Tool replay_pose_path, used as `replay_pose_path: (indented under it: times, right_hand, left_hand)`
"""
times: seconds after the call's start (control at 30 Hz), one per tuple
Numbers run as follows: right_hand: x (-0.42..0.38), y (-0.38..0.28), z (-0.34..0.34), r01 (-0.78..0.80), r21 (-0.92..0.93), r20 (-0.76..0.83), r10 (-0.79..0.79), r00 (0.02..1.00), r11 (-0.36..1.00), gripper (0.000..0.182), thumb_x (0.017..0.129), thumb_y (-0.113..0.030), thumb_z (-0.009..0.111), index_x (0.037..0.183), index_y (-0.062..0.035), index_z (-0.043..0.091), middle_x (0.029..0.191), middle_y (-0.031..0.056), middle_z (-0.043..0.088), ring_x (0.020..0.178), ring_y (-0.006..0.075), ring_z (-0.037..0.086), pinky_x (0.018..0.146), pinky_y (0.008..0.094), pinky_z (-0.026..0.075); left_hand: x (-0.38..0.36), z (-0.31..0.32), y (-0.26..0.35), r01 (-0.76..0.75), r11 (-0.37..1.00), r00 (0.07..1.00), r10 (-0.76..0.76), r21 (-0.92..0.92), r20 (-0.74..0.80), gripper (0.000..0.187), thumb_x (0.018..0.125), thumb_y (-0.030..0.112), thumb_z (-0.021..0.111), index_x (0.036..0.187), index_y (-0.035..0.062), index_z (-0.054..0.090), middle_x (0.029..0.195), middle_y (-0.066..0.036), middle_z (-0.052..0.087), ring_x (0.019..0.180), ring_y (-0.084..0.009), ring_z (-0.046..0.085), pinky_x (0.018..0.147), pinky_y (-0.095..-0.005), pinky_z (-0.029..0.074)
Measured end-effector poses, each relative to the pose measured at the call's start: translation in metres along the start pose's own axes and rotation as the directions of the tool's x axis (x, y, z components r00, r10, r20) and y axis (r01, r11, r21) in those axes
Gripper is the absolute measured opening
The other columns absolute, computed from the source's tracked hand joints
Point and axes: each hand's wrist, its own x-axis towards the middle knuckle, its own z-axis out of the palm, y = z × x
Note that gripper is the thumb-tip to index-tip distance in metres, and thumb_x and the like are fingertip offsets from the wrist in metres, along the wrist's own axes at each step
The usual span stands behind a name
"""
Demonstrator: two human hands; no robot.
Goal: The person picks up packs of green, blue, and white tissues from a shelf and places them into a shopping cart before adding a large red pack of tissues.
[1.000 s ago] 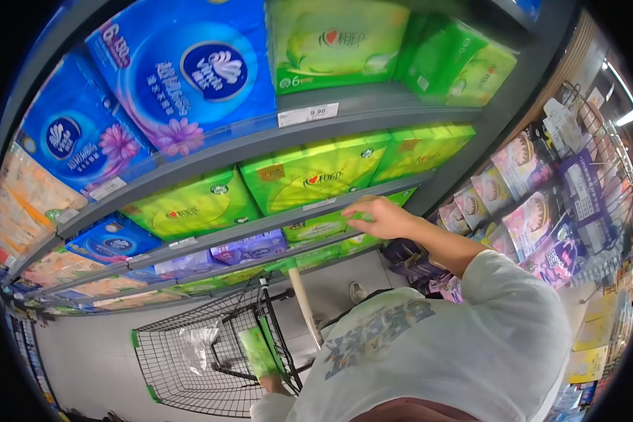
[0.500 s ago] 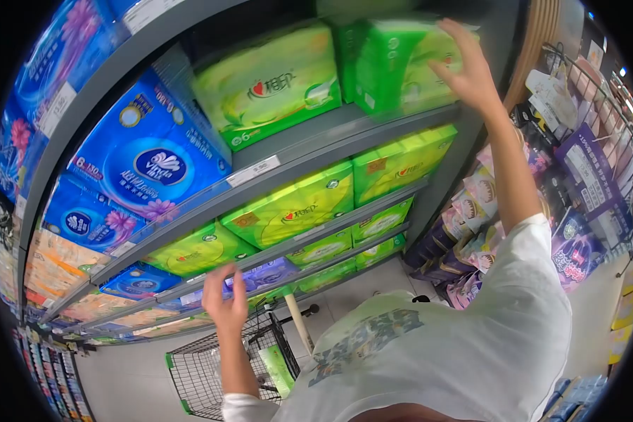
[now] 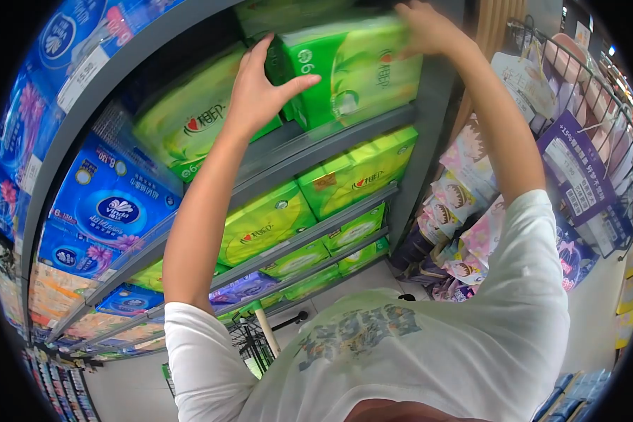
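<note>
From the head camera, both hands are up high, one on each side of a big bright green plastic pack of tissues point(image 3: 352, 67) on the top grey metal shelf point(image 3: 330, 141). The left hand point(image 3: 260, 88) presses its left end; the right hand point(image 3: 429, 28) holds its upper right corner. The pack looks soft, light and a bit slippery, so holding both ends seems best. Blue tissue packs point(image 3: 109, 204) fill the shelves to the left.

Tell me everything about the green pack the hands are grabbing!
The green pack is a soft, shiny plastic-wrapped bundle, bright green with paler swirls, a red heart logo and a "6" on its end. It sits tilted on the top shelf. The left hand presses its left end; the right hand grips its upper right corner.
</note>
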Motion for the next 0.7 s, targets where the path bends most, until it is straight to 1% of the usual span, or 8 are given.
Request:
replay_pose_path:
  times: [0.03, 0.17, 0.27, 0.37, 0.47, 0.53, 0.67, 0.7]
  right_hand:
    - [0.003, 0.001, -0.001, -0.006, -0.007, 0.012, 0.006, 1.0, 1.0, 0.104, 0.062, -0.044, 0.09, 0.141, 0.0051, 0.044, 0.146, 0.0328, 0.042, 0.138, 0.0449, 0.038, 0.114, 0.0432, 0.036]
    - [0.013, -0.002, -0.007, 0.013, -0.047, 0.112, -0.008, 0.994, 0.999, 0.1, 0.062, -0.044, 0.09, 0.14, 0.0019, 0.048, 0.139, 0.0285, 0.05, 0.133, 0.0426, 0.044, 0.111, 0.0435, 0.039]
    - [0.015, -0.001, -0.002, 0.068, -0.157, 0.163, -0.042, 0.986, 0.985, 0.093, 0.063, -0.041, 0.089, 0.137, -0.0003, 0.052, 0.134, 0.0245, 0.055, 0.129, 0.0399, 0.049, 0.108, 0.0436, 0.042]
    - [0.009, -0.006, -0.012, 0.075, -0.202, 0.206, -0.032, 0.978, 0.977, 0.087, 0.065, -0.037, 0.088, 0.136, -0.0017, 0.052, 0.134, 0.0235, 0.056, 0.129, 0.0385, 0.049, 0.107, 0.0436, 0.043]
    - [0.013, -0.007, -0.011, 0.074, -0.284, 0.216, -0.011, 0.976, 0.956, 0.083, 0.066, -0.033, 0.087, 0.136, -0.0027, 0.052, 0.136, 0.0232, 0.055, 0.131, 0.0379, 0.048, 0.107, 0.0429, 0.043]
    - [0.015, -0.01, -0.013, 0.094, -0.343, 0.258, -0.002, 0.966, 0.934, 0.085, 0.067, -0.033, 0.086, 0.138, -0.0021, 0.05, 0.139, 0.0221, 0.052, 0.133, 0.0378, 0.046, 0.107, 0.0428, 0.043]
    - [0.025, -0.006, -0.006, 0.16, -0.393, 0.229, -0.072, 0.971, 0.906, 0.081, 0.068, -0.033, 0.086, 0.135, -0.0005, 0.053, 0.135, 0.0214, 0.057, 0.131, 0.0354, 0.05, 0.107, 0.0425, 0.042]
    - [0.028, -0.003, -0.006, 0.207, -0.326, 0.268, -0.12, 0.956, 0.923, 0.081, 0.067, -0.033, 0.086, 0.133, 0.0005, 0.054, 0.13, 0.0216, 0.06, 0.128, 0.0345, 0.053, 0.106, 0.0422, 0.043]
  left_hand:
    - [0.009, 0.008, 0.001, 0.002, 0.997, 1.0, -0.003, 0.081, 0.008, 0.103, 0.068, 0.044, 0.088, 0.148, -0.0003, 0.04, 0.145, -0.025, 0.047, 0.135, -0.0329, 0.047, 0.11, -0.0425, 0.04]
    - [0.023, 0.03, -0.009, -0.02, 0.997, 0.999, 0.022, 0.078, -0.028, 0.1, 0.068, 0.044, 0.088, 0.145, -0.0006, 0.043, 0.143, -0.024, 0.048, 0.133, -0.0345, 0.048, 0.11, -0.0436, 0.039]
    - [0.016, 0.033, 0.003, 0.036, 0.995, 0.998, -0.031, 0.097, -0.049, 0.093, 0.068, 0.043, 0.089, 0.139, 0.0005, 0.047, 0.138, -0.023, 0.052, 0.129, -0.0346, 0.051, 0.109, -0.0429, 0.041]
    - [0.006, 0.037, 0.007, -0.012, 0.993, 0.994, 0.025, 0.117, -0.107, 0.081, 0.068, 0.036, 0.091, 0.13, 0.0023, 0.052, 0.131, -0.021, 0.056, 0.125, -0.033, 0.054, 0.106, -0.0432, 0.044]
    - [0.001, 0.043, -0.001, -0.091, 0.995, 0.982, 0.097, 0.039, -0.161, 0.08, 0.068, 0.029, 0.092, 0.131, 0.0043, 0.05, 0.129, -0.019, 0.057, 0.122, -0.0302, 0.055, 0.102, -0.043, 0.047]
    - [0.002, 0.044, -0.007, 0.025, 0.978, 0.998, -0.037, -0.208, -0.057, 0.085, 0.068, 0.027, 0.092, 0.135, 0.0048, 0.045, 0.13, -0.018, 0.055, 0.12, -0.0278, 0.056, 0.1, -0.0435, 0.049]
    - [0.004, 0.043, -0.007, 0.052, 0.953, 0.999, -0.053, -0.298, 0.005, 0.089, 0.068, 0.026, 0.093, 0.138, 0.0053, 0.041, 0.128, -0.017, 0.056, 0.116, -0.026, 0.058, 0.099, -0.0412, 0.049]
    - [0.003, 0.044, -0.005, 0.006, 0.982, 0.999, -0.014, -0.187, -0.039, 0.09, 0.068, 0.024, 0.093, 0.138, 0.005, 0.04, 0.126, -0.016, 0.057, 0.115, -0.0256, 0.059, 0.099, -0.0398, 0.049]
